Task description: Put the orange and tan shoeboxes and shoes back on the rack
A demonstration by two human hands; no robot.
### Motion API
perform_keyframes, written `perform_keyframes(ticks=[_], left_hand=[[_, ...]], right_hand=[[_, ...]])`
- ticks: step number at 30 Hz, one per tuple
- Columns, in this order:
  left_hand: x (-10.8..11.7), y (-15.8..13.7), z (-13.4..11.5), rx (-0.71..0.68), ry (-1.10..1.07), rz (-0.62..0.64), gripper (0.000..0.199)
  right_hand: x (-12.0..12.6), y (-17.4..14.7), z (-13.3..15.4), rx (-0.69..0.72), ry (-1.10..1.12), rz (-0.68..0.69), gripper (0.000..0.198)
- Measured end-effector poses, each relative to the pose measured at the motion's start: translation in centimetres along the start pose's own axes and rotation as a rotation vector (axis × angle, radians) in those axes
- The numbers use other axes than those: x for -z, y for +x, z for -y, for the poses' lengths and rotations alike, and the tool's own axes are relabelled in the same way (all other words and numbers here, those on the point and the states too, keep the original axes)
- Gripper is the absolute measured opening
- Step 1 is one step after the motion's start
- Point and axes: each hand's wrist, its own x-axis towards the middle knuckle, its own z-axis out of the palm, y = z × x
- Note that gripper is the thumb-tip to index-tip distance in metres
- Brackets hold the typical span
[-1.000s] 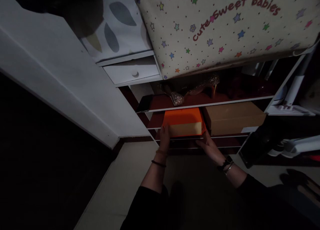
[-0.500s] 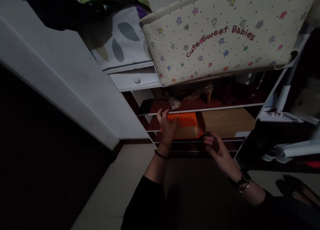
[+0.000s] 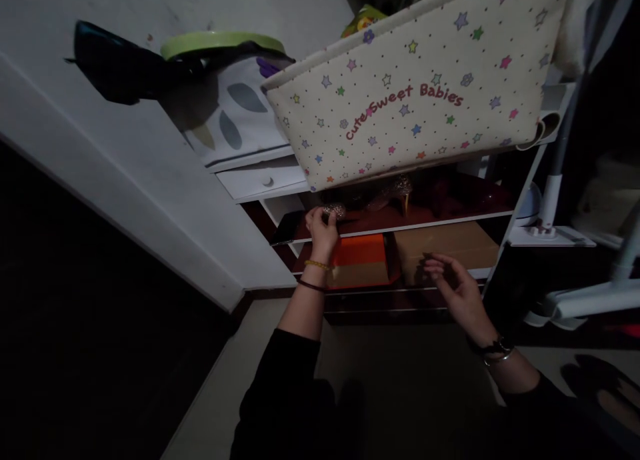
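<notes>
My left hand [image 3: 321, 232] is at the upper shelf, its fingers closed around the toe end of a glittery high-heeled shoe [image 3: 335, 211]. Just right of it on the same shelf is a second glittery high-heeled shoe [image 3: 395, 193] with a thin gold heel. My right hand [image 3: 457, 290] hangs in front of the lower shelf with its fingers apart and nothing in them. Behind it lies a brown cardboard box [image 3: 447, 243]. An orange box [image 3: 363, 250] sits on that lower shelf, below and right of my left hand.
A cream storage bin [image 3: 410, 107] with printed stars stands on top of the rack, overhanging the shelf. Left of it are a white drawer [image 3: 260, 180] and a green-rimmed round item [image 3: 223, 43]. Dark shoes [image 3: 600, 387] lie on the floor at right.
My left hand has risen from the orange box to the glittery shoe and closed on it. My right hand has shifted slightly right, away from the orange box. The view has tilted a little.
</notes>
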Motion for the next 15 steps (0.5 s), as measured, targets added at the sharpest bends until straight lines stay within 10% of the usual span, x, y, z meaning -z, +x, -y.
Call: perform_keyframes(ticks=[8, 15], left_hand=[[0.2, 4.1, -1.9, -0.088, -0.053, 0.175, 0.029], [-3.3, 1.6, -4.7, 0.107, -0.062, 0.04, 0.07]], right_hand=[[-1.1, 10.0, 0.8, 0.193, -0.304, 0.023, 0.06], [-5.2, 17.4, -1.5, 0.081, -0.51, -0.022, 0.075]])
